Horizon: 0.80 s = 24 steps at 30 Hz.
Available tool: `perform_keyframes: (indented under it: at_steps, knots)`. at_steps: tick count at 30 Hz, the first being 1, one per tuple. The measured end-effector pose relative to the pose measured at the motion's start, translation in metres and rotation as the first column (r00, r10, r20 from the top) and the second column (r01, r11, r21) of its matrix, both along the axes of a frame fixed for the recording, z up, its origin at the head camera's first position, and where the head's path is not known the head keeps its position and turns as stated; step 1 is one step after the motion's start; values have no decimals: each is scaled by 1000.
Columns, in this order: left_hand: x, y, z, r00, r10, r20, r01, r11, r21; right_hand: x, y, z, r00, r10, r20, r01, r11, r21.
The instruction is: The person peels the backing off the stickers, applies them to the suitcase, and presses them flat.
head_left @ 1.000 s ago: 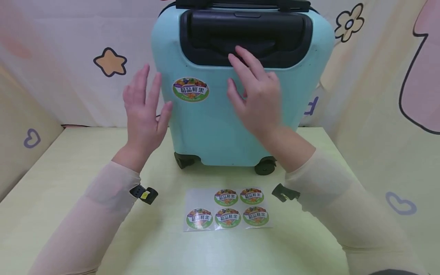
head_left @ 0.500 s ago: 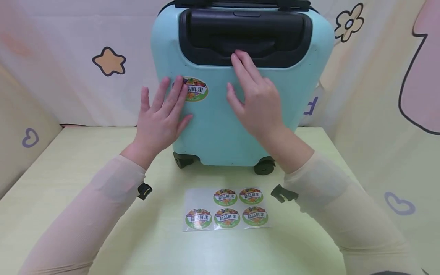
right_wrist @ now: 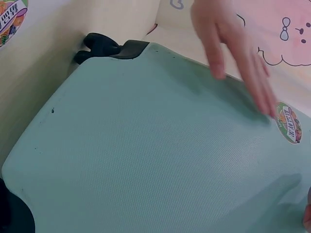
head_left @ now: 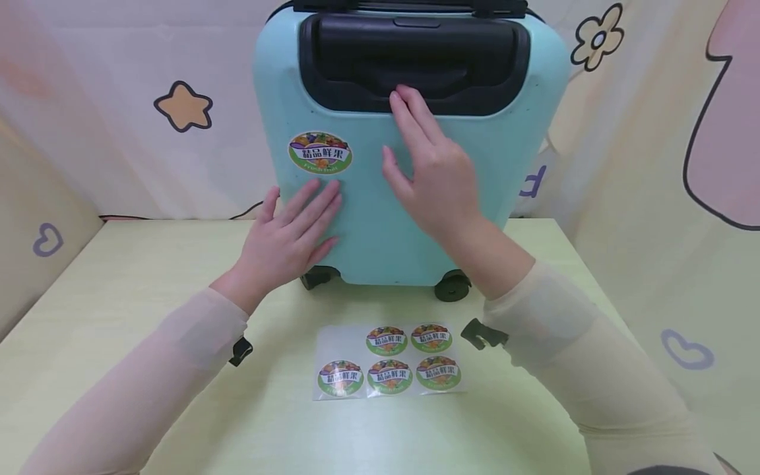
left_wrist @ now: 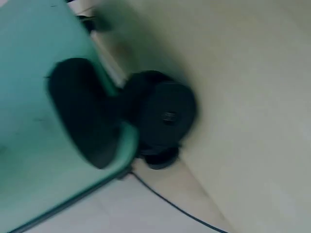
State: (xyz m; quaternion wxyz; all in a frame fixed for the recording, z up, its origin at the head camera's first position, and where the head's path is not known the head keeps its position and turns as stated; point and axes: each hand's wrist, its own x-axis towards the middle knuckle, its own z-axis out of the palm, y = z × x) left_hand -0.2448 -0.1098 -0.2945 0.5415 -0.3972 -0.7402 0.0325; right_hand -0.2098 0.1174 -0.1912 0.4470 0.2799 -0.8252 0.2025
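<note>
A light-blue suitcase (head_left: 380, 244) stands upright on the table, its black handle recess (head_left: 415, 66) at the top. On its upper left is an oval fruit sticker (head_left: 320, 153), lying flat. My left hand (head_left: 285, 234) is just below that sticker, fingers straight, fingertips close under its lower edge. In the right wrist view the left hand (right_wrist: 233, 53) reaches down along the suitcase side near the sticker (right_wrist: 289, 123). My right hand (head_left: 436, 175) lies over the suitcase front, its fingertips at the recess's lower edge and its fingers extended. Neither hand grips anything.
A sticker sheet (head_left: 338, 340) with several oval fruit stickers lies on the table (head_left: 237, 422) before the suitcase; its upper-left spot is bare. Black wheels (head_left: 452, 287) support the suitcase. A patterned cloth (head_left: 148, 59) hangs behind.
My left hand came in from the left, covered part of the sticker, then slid down below it. The right hand's fingers drew together and it stayed at the recess edge.
</note>
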Motion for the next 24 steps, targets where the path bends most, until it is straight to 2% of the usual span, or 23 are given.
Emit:
perform_keyframes:
  at_steps: [5, 8, 10, 13, 18, 21, 24]
  knots:
    - [1, 12, 28, 997, 71, 26, -73, 993, 92, -3, 0, -1, 999, 31, -13, -31, 999, -8]
    - [0, 20, 38, 993, 105, 55, -111, 985, 135, -4, 1, -1, 999, 48, -22, -49, 999, -12]
    - [-1, 23, 37, 992, 110, 65, -118, 983, 141, -4, 0, 0, 998, 57, -16, -58, 998, -14]
    - [-1, 24, 29, 993, 109, 51, -113, 988, 103, -3, 0, 1, 998, 68, 3, -68, 998, -16]
    - [0, 20, 18, 998, 61, -10, -61, 998, 17, -1, -1, 2, 998, 63, 26, -63, 998, -10]
    - [1, 22, 24, 999, 44, -5, -44, 999, 26, -2, -1, 2, 998, 60, 18, -59, 998, -6]
    - [2, 27, 34, 998, 62, 27, -63, 997, 49, -2, 1, 1, 998, 60, 3, -60, 998, -7]
